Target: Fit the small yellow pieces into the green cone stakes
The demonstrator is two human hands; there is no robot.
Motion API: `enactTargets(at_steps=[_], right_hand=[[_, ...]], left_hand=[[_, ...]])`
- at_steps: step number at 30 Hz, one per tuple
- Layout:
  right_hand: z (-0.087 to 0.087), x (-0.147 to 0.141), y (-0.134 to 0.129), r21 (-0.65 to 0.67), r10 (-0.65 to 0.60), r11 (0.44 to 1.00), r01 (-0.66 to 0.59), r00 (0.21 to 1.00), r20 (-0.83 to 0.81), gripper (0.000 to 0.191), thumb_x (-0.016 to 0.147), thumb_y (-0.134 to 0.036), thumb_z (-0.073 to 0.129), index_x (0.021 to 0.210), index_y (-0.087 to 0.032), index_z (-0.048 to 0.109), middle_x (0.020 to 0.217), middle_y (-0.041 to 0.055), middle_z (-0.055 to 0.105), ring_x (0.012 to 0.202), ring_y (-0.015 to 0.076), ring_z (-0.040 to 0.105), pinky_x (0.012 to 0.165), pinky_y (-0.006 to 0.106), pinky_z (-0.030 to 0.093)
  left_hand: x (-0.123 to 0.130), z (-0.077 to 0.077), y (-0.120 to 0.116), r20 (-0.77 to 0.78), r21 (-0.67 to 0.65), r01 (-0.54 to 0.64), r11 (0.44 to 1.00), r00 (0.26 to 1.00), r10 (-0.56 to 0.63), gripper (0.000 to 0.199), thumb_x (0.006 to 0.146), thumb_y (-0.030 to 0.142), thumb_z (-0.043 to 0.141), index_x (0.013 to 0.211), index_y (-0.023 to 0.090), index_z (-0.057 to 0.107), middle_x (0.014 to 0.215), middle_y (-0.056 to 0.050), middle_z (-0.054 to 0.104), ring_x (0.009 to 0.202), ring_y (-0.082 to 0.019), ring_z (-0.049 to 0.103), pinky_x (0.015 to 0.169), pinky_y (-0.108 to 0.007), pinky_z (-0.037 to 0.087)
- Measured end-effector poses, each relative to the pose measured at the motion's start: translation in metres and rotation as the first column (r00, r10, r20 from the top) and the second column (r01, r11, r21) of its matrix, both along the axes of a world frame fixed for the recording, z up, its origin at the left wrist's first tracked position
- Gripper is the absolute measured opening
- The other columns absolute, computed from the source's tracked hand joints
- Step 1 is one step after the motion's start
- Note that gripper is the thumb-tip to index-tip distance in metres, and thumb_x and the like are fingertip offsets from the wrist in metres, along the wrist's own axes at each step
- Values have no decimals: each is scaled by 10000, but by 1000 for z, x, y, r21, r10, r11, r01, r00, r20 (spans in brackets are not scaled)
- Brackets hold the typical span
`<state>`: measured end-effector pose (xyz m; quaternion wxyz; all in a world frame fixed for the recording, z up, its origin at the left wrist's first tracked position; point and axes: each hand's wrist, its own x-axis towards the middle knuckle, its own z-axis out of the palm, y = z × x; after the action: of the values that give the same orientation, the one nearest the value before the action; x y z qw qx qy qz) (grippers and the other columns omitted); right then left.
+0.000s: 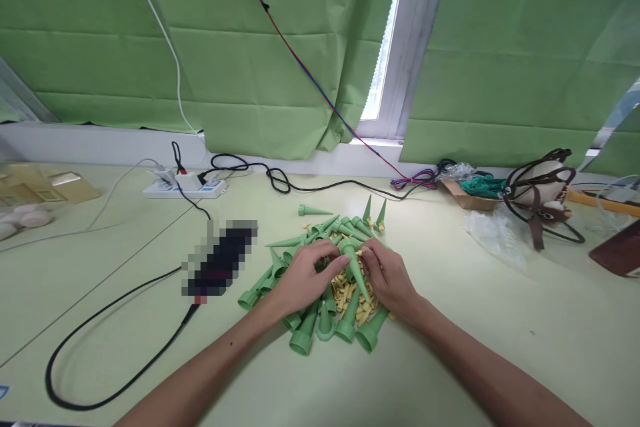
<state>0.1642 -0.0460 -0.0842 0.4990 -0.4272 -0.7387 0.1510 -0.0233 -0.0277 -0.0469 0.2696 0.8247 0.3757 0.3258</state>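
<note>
My left hand is closed around the wide end of a green plastic cone spike, whose tip points down toward me. Between the thumb and fingers of my right hand, close to that wide end, is a small yellow plastic piece, partly hidden. Beneath both hands lies a pile of green cone spikes, with many small yellow pieces heaped among them. Behind my right hand, two green spikes stand tip up with yellow pieces at their bases. Another spike lies at the pile's far side.
A blurred-out dark device with a black cable lies left of the pile. A white power strip sits near the wall. On the right are a clear plastic bag, a cardboard box and a bag with dark straps.
</note>
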Motion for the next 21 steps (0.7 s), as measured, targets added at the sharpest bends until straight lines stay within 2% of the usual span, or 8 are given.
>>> enactTargets(at_steps=[8, 14, 18, 21], right_hand=[[-1, 1, 1, -13, 33, 999, -33, 999, -4, 305, 1032, -344, 320, 778, -222, 437, 632, -36, 435, 546, 128, 400, 548, 252, 345], [-2, 2, 2, -32, 46, 998, -46, 999, 8, 304, 1033, -344, 316, 773, -225, 419, 642, -34, 435, 547, 129, 396, 546, 256, 334], [-3, 1, 1, -36, 51, 998, -51, 999, 5, 312, 1035, -342, 308, 752, -231, 379, 625, -35, 424, 532, 130, 386, 536, 264, 324], [-4, 1, 0, -46, 59, 997, -59, 998, 0, 316, 1036, -340, 299, 741, -236, 347, 606, -38, 405, 516, 132, 372, 524, 272, 307]], left_hand=[[-2, 3, -1, 23, -42, 4, 999, 1000, -3, 319, 955, 400, 509, 731, 175, 523, 752, 11, 518, 721, -143, 490, 675, -259, 380], [-1, 3, -1, 46, 0, 1, 1000, 999, -1, 265, 926, 385, 575, 766, 175, 547, 793, 2, 538, 757, -150, 512, 688, -259, 393], [-1, 3, -2, 77, 45, 3, 999, 997, -6, 177, 899, 359, 628, 888, 184, 610, 874, -15, 578, 810, -162, 540, 722, -267, 422], [-2, 2, -3, 105, 79, 12, 997, 994, -20, 197, 884, 341, 657, 1016, 196, 639, 941, -29, 594, 842, -166, 553, 759, -279, 448]])
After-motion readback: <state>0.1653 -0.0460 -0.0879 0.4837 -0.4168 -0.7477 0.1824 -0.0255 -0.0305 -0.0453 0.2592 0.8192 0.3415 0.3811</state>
